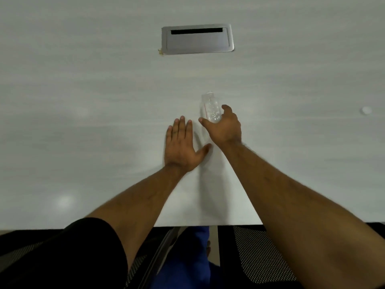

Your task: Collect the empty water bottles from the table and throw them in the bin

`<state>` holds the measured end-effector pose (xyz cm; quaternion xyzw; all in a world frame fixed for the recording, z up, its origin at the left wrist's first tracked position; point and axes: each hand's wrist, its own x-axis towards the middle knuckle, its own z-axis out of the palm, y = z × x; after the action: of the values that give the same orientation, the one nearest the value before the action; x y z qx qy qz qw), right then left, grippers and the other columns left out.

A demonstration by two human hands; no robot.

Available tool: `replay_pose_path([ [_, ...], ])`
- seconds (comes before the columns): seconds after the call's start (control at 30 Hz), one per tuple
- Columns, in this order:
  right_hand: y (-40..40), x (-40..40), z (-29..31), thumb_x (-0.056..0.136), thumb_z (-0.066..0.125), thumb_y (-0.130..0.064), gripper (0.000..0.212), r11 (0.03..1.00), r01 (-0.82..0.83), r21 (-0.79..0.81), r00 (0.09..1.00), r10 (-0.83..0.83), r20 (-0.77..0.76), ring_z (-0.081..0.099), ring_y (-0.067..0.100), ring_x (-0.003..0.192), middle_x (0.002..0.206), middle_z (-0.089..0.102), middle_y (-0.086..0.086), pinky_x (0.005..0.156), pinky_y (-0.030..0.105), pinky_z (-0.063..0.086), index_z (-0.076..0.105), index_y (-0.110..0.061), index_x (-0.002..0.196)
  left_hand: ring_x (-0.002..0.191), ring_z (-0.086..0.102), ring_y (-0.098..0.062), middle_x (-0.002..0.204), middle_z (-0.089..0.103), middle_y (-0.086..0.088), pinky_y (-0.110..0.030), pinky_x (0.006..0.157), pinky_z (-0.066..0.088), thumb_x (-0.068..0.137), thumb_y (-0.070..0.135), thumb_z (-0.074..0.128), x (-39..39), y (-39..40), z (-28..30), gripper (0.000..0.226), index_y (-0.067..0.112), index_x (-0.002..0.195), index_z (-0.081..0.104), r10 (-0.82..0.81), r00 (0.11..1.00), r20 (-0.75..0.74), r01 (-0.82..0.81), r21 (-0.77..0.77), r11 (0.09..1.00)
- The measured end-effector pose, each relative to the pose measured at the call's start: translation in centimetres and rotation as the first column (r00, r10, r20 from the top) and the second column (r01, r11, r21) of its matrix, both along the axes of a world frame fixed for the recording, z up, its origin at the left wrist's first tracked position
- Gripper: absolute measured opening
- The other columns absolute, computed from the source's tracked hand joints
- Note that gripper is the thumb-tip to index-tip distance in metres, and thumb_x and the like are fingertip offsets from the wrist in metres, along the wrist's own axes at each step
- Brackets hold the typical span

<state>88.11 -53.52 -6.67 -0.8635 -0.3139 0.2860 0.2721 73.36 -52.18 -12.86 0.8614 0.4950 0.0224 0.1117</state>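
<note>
We are grabbing the clear water bottle (212,108) with our right hand (224,127), fingers wrapping it. Left hand (180,146) is lying flat and released at 7 o'clock of it. Next we're likely lifting it and finding the bin.

One clear plastic bottle (211,107) shows on the one pale table (83,101), and one small white cap (366,110) lies well apart from it, off to the right. One metal cable hatch (197,39) is set into the tabletop. Two bare hands are in view: the left hand (183,144) and the right hand (226,126).
</note>
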Motion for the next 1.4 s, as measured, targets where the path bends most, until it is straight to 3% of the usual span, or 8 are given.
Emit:
replay_pose_path([
  [0.1,0.8,0.3,0.0,0.079,0.073,-0.047,0.070,0.999,-0.039,-0.028,0.999,0.040,0.025,0.065,0.032,0.110,0.123,0.065,0.008,0.086,0.035,0.051,0.053,-0.014,0.137,0.155,0.013,-0.030,0.167,0.016,-0.012,-0.048,0.125,0.013,0.086,0.082,0.022,0.1,-0.1,0.1,0.101,0.011,0.159,0.021,0.009,1.000,-0.008,-0.009,0.010,1.000],
  [0.23,-1.9,2.0,1.0,0.076,0.072,-0.037,0.054,0.986,0.166,0.031,0.957,-0.154,-0.244,0.071,0.021,0.089,0.104,0.071,-0.001,0.079,0.033,0.057,0.053,-0.021,0.124,0.155,0.015,-0.033,0.167,0.017,-0.014,-0.048,0.125,0.010,0.088,0.079,0.021,1.2,-0.6,1.1,0.099,0.010,0.159,0.022,0.055,0.995,-0.083,-0.056,-0.006,0.998],
  [0.4,-8.3,8.7,3.8,0.080,0.070,-0.016,0.043,0.923,0.377,0.081,0.812,-0.287,-0.508,0.068,0.020,0.087,0.098,0.068,0.001,0.071,0.032,0.057,0.054,-0.016,0.120,0.127,0.055,-0.039,0.139,0.058,-0.021,-0.048,0.107,0.041,0.092,0.048,0.055,10.0,-2.9,4.2,0.069,0.002,0.143,0.049,0.043,0.992,0.120,-0.032,-0.087,0.996],
  [0.67,-19.2,25.4,4.9,0.072,0.068,-0.028,0.059,0.829,0.555,0.069,0.746,-0.459,-0.482,0.069,0.026,0.093,0.109,0.068,0.009,0.079,0.041,0.062,0.055,-0.013,0.128,0.120,0.056,-0.035,0.134,0.057,-0.018,-0.043,0.097,0.048,0.093,0.034,0.061,32.2,-8.2,7.4,0.053,0.005,0.137,0.052,-0.158,0.947,0.281,0.240,-0.291,0.926],
  [1.0,-27.2,41.0,1.8,0.092,0.067,-0.022,0.033,0.841,0.537,0.059,0.719,-0.420,-0.554,0.064,0.018,0.089,0.105,0.063,0.002,0.069,0.032,0.058,0.052,-0.019,0.122,0.121,0.053,-0.036,0.136,0.048,-0.020,-0.042,0.096,0.047,0.090,0.045,0.063,50.7,-14.8,5.6,0.066,0.006,0.140,0.045,-0.134,0.975,0.179,0.182,-0.285,0.941],
  [1.23,-29.9,44.7,2.1,0.093,0.067,-0.024,0.034,0.892,0.447,0.072,0.755,-0.333,-0.565,0.062,0.012,0.084,0.102,0.063,-0.001,0.061,0.025,0.051,0.051,-0.021,0.122,0.109,0.061,-0.034,0.124,0.057,-0.019,-0.037,0.088,0.050,0.096,0.016,0.054,54.2,-16.3,6.0,0.028,0.006,0.121,0.061,-0.079,0.992,0.094,0.102,-0.264,0.959],
  [1.33,-31.3,44.6,3.1,0.088,0.073,-0.036,0.039,0.886,0.456,0.084,0.734,-0.321,-0.599,0.066,0.017,0.080,0.099,0.068,0.003,0.067,0.033,0.059,0.058,-0.019,0.119,0.096,0.063,-0.025,0.105,0.067,-0.011,-0.031,0.083,0.051,0.085,0.014,0.066,53.0,-17.6,7.6,0.027,0.009,0.111,0.071,0.146,0.930,0.338,0.042,-0.491,0.870],
  [1.4,-32.3,44.4,4.3,0.084,0.075,-0.046,0.038,0.891,0.438,0.120,0.727,-0.273,-0.630,0.065,0.019,0.075,0.090,0.069,0.005,0.070,0.039,0.059,0.062,-0.022,0.111,0.077,0.060,-0.018,0.085,0.064,-0.006,-0.030,0.073,0.056,0.086,0.006,0.065,51.6,-18.8,10.4,0.018,0.008,0.102,0.072,0.485,0.727,0.485,0.105,-0.778,0.620],
])
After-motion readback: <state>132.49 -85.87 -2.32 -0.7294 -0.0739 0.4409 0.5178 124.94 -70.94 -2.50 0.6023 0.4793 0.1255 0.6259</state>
